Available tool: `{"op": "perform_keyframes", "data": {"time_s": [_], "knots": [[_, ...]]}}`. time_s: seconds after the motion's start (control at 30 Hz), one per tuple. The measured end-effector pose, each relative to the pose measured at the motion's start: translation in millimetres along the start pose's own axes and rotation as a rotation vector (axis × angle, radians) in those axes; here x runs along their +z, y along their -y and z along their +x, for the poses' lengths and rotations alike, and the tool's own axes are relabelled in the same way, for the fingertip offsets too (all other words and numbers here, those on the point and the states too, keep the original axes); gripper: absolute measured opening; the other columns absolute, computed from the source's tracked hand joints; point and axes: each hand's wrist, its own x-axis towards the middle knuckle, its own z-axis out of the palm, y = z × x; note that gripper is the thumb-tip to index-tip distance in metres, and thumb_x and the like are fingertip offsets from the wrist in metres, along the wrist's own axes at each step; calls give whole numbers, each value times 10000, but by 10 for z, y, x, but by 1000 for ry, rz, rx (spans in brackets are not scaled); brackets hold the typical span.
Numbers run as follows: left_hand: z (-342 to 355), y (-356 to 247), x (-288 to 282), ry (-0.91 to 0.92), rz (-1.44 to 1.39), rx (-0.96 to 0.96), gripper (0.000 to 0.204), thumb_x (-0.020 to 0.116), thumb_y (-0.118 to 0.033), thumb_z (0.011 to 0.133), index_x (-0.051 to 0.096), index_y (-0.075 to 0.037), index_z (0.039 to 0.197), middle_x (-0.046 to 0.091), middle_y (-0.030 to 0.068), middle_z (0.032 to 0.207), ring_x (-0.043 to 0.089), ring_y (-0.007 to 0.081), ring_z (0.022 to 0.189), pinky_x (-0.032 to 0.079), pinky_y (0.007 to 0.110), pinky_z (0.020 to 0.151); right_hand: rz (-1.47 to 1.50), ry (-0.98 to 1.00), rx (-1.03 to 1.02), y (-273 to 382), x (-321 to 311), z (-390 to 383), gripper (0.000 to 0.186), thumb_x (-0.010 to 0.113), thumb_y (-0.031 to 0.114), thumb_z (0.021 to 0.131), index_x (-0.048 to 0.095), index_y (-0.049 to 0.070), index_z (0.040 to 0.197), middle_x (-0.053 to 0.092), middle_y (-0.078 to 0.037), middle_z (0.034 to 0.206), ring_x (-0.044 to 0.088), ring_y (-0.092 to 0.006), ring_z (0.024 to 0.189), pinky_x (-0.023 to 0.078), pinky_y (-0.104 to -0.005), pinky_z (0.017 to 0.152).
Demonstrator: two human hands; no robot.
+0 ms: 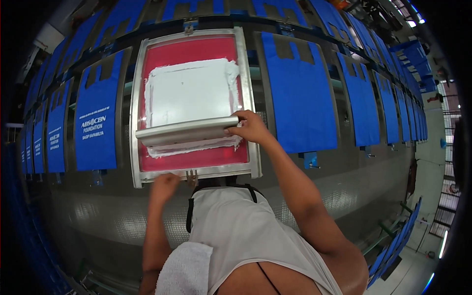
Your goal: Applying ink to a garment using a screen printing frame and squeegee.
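Observation:
A screen-printing frame [135, 105] of silvery metal with red mesh lies in front of me. White ink [189, 91] covers a large rectangle of the mesh, thicker and ragged at its edges. Across the near part of the ink stands a long metal squeegee [187, 132]. My right hand [250, 127] is closed on the squeegee's right end, thumb on the near side. At the near left rail of the frame is my left hand [166, 186], its fingers curled; whether they grip the rail is hidden. The squeegee's left end is unsupported by a hand.
Blue cut bag panels [300, 98] lie on boards in rows to both sides and behind the frame. Panels on the left, such as the nearest one [98, 113], carry white print. A metal clip [191, 177] sits at the frame's near rail. A white towel [184, 268] hangs over me.

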Motion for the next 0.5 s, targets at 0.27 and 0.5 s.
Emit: {"op": "perform_keyframes", "data": {"time_s": [0.27, 0.5], "knots": [[915, 593, -990, -342, -452, -104, 587, 503, -407, 945, 444, 46, 1314, 562, 131, 1222, 509, 188, 1098, 378, 300, 953, 549, 50, 292, -38, 65, 266, 359, 803, 169, 677, 664, 4, 964, 671, -60, 831, 592, -108, 725, 475, -252, 676], [505, -7, -422, -498, -539, -67, 487, 494, -325, 964, 475, 37, 1289, 587, 102, 1159, 523, 147, 1024, 416, 268, 876, 504, 34, 398, -231, -850, -182, 359, 796, 168, 670, 667, 19, 971, 657, -44, 828, 576, -106, 709, 471, -263, 618]]}}
